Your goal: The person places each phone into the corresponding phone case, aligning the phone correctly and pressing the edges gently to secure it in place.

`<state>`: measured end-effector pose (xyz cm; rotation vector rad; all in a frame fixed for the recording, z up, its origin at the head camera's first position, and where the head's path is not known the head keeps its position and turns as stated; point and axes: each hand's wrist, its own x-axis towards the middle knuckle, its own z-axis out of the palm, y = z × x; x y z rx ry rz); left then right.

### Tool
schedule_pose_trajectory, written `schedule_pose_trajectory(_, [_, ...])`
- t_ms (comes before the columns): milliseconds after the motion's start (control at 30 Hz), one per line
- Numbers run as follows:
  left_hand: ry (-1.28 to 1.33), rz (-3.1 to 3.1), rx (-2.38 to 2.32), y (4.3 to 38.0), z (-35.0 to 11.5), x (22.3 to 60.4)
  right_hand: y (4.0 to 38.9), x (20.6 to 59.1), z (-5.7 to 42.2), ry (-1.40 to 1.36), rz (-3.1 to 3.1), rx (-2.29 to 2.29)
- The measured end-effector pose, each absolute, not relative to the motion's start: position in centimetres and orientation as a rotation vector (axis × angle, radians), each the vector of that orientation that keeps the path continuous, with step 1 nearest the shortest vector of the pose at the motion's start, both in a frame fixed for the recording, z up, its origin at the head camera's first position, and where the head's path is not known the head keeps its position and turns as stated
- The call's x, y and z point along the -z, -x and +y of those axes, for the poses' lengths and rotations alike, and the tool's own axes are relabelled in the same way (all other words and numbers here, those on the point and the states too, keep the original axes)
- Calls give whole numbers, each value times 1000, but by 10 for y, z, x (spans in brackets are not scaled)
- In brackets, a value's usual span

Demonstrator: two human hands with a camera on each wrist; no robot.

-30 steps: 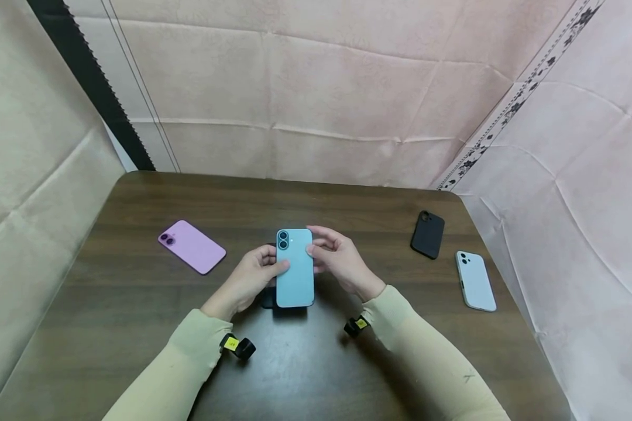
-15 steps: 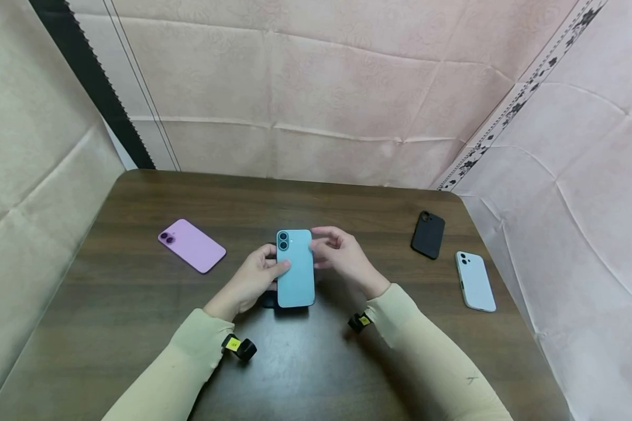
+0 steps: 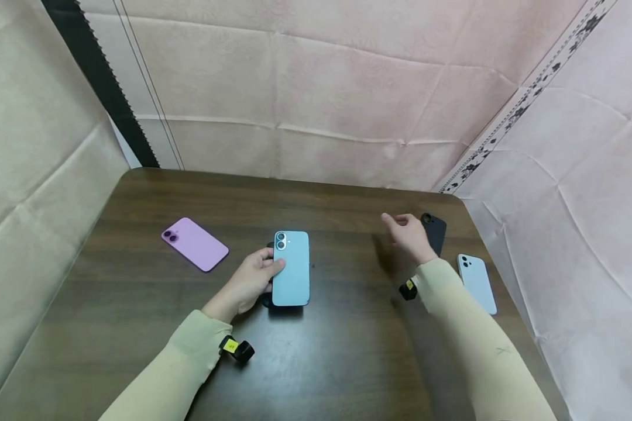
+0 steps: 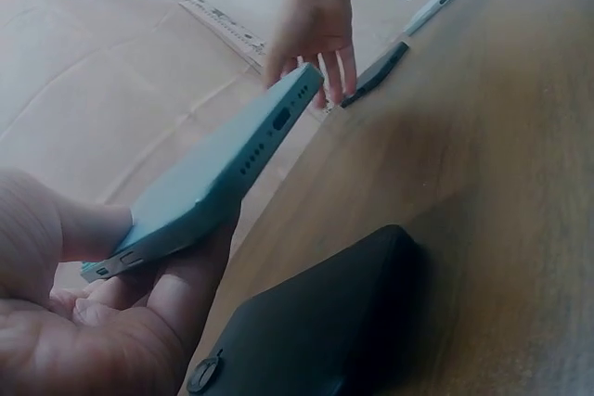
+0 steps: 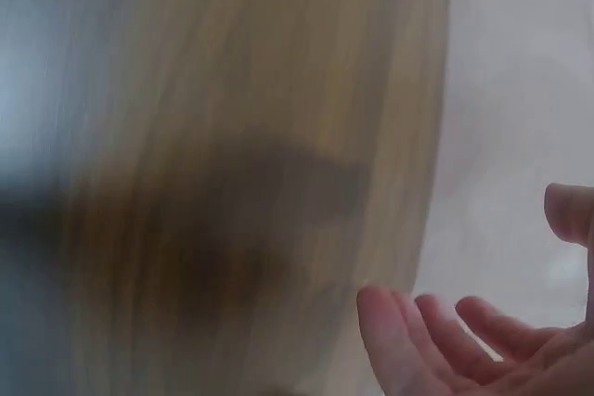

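Note:
My left hand [image 3: 248,282] grips a teal phone [image 3: 292,272] by its left edge, thumb on the back and fingers underneath. The left wrist view shows the phone's bottom port and speaker holes, raised above the table. Below it lies a black phone-shaped piece [image 4: 311,322] with a round ring near one end; from the head it is mostly hidden by the teal phone. My right hand [image 3: 412,238] is empty over the right part of the table, its fingers loosely bent. It overlaps a second black phone-shaped piece [image 3: 437,231], which has a camera area at the top.
A light blue phone [image 3: 476,283] lies near the right edge of the brown wooden table [image 3: 337,362]. On the left lies a purple phone [image 3: 196,244]. Pale cloth [image 3: 337,88] hangs behind the table and along both sides.
My right hand has left the teal phone's right edge and moved right, close to the black piece there. The left hand still holds the teal phone in nearly the same place.

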<state>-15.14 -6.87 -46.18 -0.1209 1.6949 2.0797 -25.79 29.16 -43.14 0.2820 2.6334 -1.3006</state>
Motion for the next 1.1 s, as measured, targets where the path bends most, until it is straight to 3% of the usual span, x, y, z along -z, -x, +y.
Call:
schedule_pose_trajectory(467, [105,1712,-2073,145,-67,458,276,439,366,-832,2701,822])
schedule_pose_trajectory(1100, [134,1746,-2052,143,-66,454,277,449,368,-929,2695,647])
